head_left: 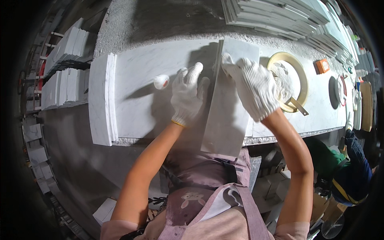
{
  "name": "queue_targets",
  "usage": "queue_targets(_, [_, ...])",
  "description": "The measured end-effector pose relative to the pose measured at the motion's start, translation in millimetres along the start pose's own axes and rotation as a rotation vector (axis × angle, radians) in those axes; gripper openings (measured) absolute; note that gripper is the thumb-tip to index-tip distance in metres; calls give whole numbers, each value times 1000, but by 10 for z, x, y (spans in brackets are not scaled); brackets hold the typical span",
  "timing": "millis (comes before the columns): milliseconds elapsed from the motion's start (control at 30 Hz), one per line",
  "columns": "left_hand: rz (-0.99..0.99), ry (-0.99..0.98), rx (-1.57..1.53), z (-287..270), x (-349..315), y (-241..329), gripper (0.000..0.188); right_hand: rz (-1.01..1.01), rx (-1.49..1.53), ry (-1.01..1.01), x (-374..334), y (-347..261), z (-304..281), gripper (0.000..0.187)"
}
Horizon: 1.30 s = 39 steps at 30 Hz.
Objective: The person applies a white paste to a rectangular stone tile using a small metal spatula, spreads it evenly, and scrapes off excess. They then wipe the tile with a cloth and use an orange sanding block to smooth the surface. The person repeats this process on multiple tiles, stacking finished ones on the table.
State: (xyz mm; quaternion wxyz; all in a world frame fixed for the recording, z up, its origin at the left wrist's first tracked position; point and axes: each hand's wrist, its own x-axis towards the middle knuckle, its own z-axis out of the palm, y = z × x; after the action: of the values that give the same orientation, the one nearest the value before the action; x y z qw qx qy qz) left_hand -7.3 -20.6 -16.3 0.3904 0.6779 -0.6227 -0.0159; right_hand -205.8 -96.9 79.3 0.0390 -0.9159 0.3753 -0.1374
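Observation:
A long pale marble slab lies across the white worktop in front of me, its near end overhanging the edge beside my apron. My right hand, in a white knit glove, rests on the slab's upper part with fingers curled; what they hold, if anything, is hidden. Left of the slab, my left hand hovers in a matching glove, fingers apart and nothing in it. A small white bottle stands beside that hand. To the right of my right hand, a cream bowl contains white powdery material and a putty knife.
Narrow marble strips lie stacked at the worktop's left end. More slabs are piled at the far right, others on a rack at left. An orange box sits beyond the bowl. A co-worker is at lower right.

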Motion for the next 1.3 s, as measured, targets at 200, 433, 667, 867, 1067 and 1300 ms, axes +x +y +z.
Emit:
queue_targets(200, [-31,61,-20,69,-24,-15,41,-74,93,23,-303,-232,-194,28])
queue_targets(433, [27,34,0,100,-28,-100,42,-44,-17,72,-206,-155,-136,19])
queue_targets(667, [39,84,4,80,-10,-87,41,-38,57,-13,-146,31,-108,30])
queue_targets(867, [73,76,7,81,19,-65,37,220,10,-227,-982,-832,-336,21])
queue_targets(1067, [89,74,1,95,10,-89,37,127,258,-238,-1268,-764,-302,30])
queue_targets(1300, [104,86,71,168,-7,-219,37,158,38,40,-163,42,-36,23])
